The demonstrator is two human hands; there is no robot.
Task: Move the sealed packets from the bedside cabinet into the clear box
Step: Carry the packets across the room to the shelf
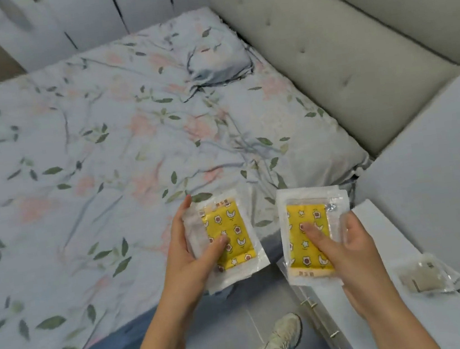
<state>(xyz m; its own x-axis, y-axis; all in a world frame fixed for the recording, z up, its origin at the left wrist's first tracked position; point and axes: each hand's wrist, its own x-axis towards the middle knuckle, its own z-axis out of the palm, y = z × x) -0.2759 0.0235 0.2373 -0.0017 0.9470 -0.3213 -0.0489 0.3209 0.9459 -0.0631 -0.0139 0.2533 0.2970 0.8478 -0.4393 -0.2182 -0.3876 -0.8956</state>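
Hands [347, 249] [186, 253] each gripping yellow packet stack [308, 237].

A yellow-patterned sealed packet [227, 240] in left hand [189, 263], another packet [310, 237] in right hand [347, 249].

You hold two stacks of sealed packets, one in each hand, above the gap between the bed and the bedside cabinet. The left stack [226, 240] shows a clear wrapper with white edges around a yellow pad printed with moons, stars and flowers; it tilts slightly, its label strip at the top. The right stack [310, 237] has the same yellow print, upright, with its label strip at the bottom. More sealed packets [428, 275], these pale beige in clear wrappers, lie in a loose pile on the white top of the bedside cabinet [376, 231], at your right.
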